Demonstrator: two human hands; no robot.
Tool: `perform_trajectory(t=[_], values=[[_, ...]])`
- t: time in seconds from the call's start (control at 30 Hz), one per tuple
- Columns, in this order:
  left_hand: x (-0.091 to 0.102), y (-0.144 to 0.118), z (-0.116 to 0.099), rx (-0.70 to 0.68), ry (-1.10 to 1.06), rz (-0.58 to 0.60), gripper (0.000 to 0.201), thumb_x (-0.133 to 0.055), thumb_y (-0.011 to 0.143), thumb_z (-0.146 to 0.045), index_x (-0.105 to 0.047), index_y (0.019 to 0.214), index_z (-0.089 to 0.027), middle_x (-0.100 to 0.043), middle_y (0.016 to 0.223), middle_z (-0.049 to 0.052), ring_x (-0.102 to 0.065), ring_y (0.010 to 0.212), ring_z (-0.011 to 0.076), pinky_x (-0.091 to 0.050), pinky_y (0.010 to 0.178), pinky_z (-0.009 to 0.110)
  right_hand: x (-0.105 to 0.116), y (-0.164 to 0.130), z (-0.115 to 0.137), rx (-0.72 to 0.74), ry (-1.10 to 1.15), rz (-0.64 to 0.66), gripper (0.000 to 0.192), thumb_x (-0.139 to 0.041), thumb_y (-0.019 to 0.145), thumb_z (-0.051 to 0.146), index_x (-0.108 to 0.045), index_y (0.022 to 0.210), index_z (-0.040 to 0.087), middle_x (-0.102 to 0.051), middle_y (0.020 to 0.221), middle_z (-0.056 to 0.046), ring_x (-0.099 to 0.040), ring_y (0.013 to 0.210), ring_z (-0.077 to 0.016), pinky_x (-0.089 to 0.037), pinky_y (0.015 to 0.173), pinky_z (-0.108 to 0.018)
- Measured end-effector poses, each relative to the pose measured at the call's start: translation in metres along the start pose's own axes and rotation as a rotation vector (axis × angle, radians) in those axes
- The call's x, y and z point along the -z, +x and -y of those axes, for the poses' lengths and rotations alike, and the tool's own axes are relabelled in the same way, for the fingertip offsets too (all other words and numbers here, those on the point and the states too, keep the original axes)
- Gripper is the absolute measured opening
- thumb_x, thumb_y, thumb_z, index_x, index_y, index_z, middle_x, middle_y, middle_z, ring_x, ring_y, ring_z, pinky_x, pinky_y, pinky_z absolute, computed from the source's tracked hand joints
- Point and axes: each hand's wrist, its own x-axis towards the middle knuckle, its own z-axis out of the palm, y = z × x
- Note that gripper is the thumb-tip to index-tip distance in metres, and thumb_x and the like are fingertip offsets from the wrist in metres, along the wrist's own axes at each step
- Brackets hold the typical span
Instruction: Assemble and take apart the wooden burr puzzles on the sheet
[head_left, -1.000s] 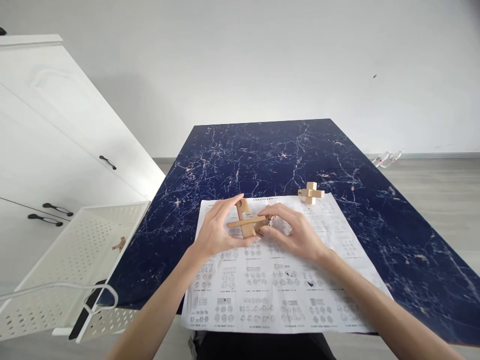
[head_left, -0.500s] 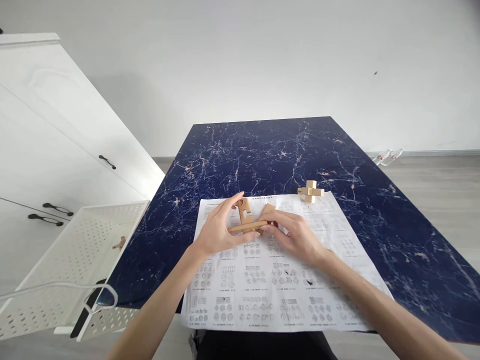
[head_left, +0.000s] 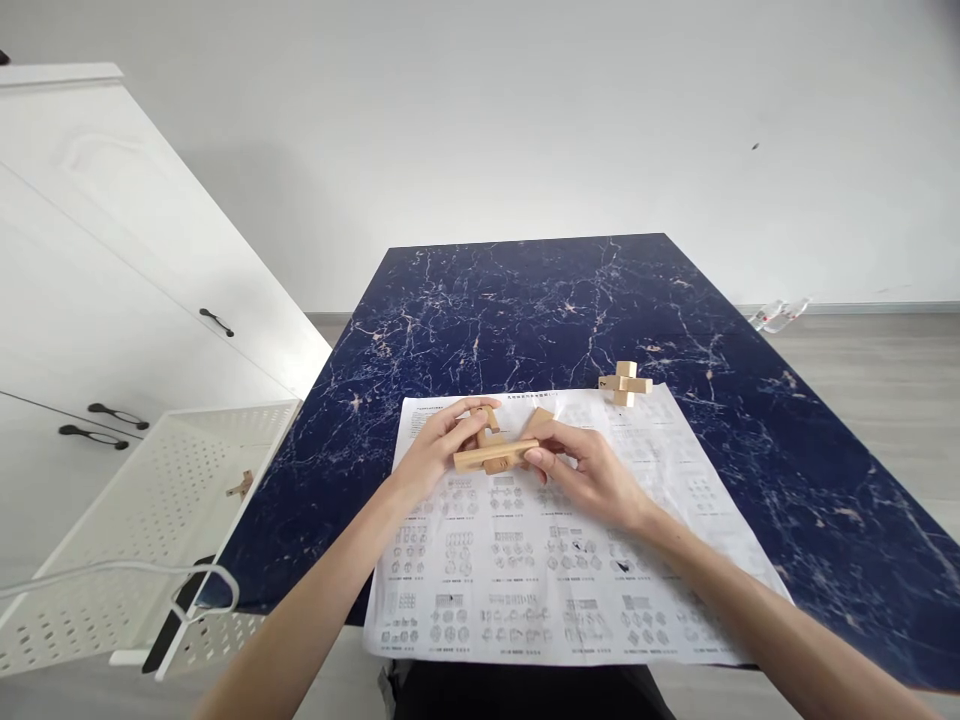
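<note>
Over the upper part of a printed diagram sheet (head_left: 525,590), both hands hold notched wooden puzzle pieces. My left hand (head_left: 442,440) has its fingers closed on an upright notched piece (head_left: 491,420). With thumb and fingers, my right hand (head_left: 581,460) grips the right end of a long wooden piece (head_left: 487,457) lying crosswise in front of it. The two pieces touch, and a marked end shows below the bar. Another wooden piece (head_left: 540,417) slants behind my right fingers; whether it is held or resting I cannot tell.
An assembled wooden cross puzzle (head_left: 625,384) stands at the sheet's top right edge on the blue marble-patterned table (head_left: 510,310). To the left are a white perforated basket (head_left: 150,530) with a small wooden piece (head_left: 240,485), a white cable (head_left: 112,567) and a white cabinet (head_left: 150,250).
My left fingers have shifted from the long bar's near side up around the upright piece. The bar has turned to show more of its front face, still in my right hand.
</note>
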Motion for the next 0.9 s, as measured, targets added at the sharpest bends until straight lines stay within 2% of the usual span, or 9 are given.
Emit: perform_trajectory(t=[0.17, 0.3, 0.4, 0.57, 0.73, 0.9], values=[[-0.0013, 0.0009, -0.0008, 0.017, -0.042, 0.001, 0.042, -0.075, 0.090, -0.056, -0.075, 0.112, -0.020, -0.046, 0.066, -0.006, -0.039, 0.053, 0.0093, -0.029, 0.052, 0.026, 0.0011, -0.0013, -0.0031, 0.000, 0.046, 0.028, 0.021, -0.059, 0.109, 0.041, -0.070, 0.105, 0.023, -0.065, 0.072, 0.001, -0.061, 0.064, -0.0167, -0.046, 0.063, -0.033], [-0.0013, 0.0016, 0.0008, 0.033, -0.073, -0.002, 0.045, -0.076, 0.088, -0.055, -0.074, 0.113, -0.018, -0.047, 0.067, -0.005, -0.036, 0.053, 0.0083, -0.027, 0.051, 0.025, 0.0015, -0.0015, -0.0046, 0.000, 0.107, 0.053, 0.021, -0.060, 0.109, 0.041, -0.070, 0.104, 0.023, -0.064, 0.072, 0.002, -0.060, 0.062, -0.0162, -0.045, 0.062, -0.032], [-0.0028, 0.0007, 0.0005, 0.029, -0.102, -0.007, 0.042, -0.077, 0.088, -0.052, -0.075, 0.112, -0.018, -0.049, 0.069, -0.004, -0.039, 0.055, 0.0087, -0.030, 0.052, 0.024, 0.0007, -0.0020, -0.0041, 0.008, 0.065, 0.047, 0.022, -0.059, 0.109, 0.041, -0.071, 0.105, 0.023, -0.063, 0.068, 0.002, -0.059, 0.060, -0.0165, -0.044, 0.060, -0.032], [-0.0066, -0.0029, -0.0021, 0.008, -0.146, -0.076, 0.042, -0.076, 0.090, -0.050, -0.074, 0.116, -0.017, -0.059, 0.080, -0.002, -0.055, 0.067, 0.0113, -0.045, 0.064, 0.024, 0.0000, -0.0029, -0.0053, 0.033, -0.026, -0.022, 0.023, -0.060, 0.109, 0.041, -0.075, 0.108, 0.023, -0.071, 0.081, -0.002, -0.061, 0.069, -0.0180, -0.047, 0.064, -0.033], [-0.0082, -0.0033, 0.0002, 0.037, -0.165, -0.060, 0.041, -0.078, 0.087, -0.049, -0.075, 0.113, -0.017, -0.055, 0.078, -0.003, -0.047, 0.062, 0.0088, -0.041, 0.059, 0.023, 0.0038, -0.0038, -0.0088, 0.009, 0.124, 0.100, 0.019, -0.061, 0.110, 0.039, -0.072, 0.107, 0.024, -0.062, 0.073, 0.002, -0.053, 0.059, -0.0148, -0.042, 0.058, -0.030], [-0.0096, -0.0013, 0.0022, 0.063, -0.159, -0.053, 0.040, -0.076, 0.088, -0.049, -0.075, 0.112, -0.018, -0.053, 0.076, -0.004, -0.042, 0.059, 0.0083, -0.039, 0.057, 0.023, 0.0044, -0.0049, -0.0071, -0.012, 0.135, 0.126, 0.021, -0.060, 0.110, 0.041, -0.072, 0.107, 0.024, -0.061, 0.072, 0.002, -0.052, 0.059, -0.0153, -0.042, 0.058, -0.030]])
